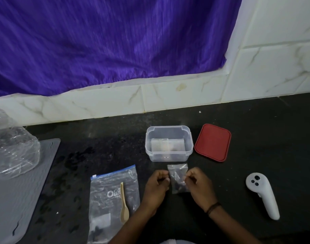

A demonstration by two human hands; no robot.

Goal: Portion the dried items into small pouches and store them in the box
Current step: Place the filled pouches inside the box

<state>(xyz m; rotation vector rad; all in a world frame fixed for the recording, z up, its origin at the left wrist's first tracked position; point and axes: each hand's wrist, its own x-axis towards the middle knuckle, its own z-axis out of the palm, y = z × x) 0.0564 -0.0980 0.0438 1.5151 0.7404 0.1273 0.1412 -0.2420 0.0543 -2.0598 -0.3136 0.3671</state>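
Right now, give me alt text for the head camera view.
Both hands, left hand and right hand, pinch a small clear pouch on a dark counter, before an open plastic box; its red lid lies right of it.

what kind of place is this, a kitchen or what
Probably a home kitchen counter: a dark speckled stone countertop backed by white marble-look wall tiles, with a clear plastic food box and its red lid set out on it.

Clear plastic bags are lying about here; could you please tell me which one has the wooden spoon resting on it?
The large blue-zippered clear bag at front left; the small pouch is in both hands.
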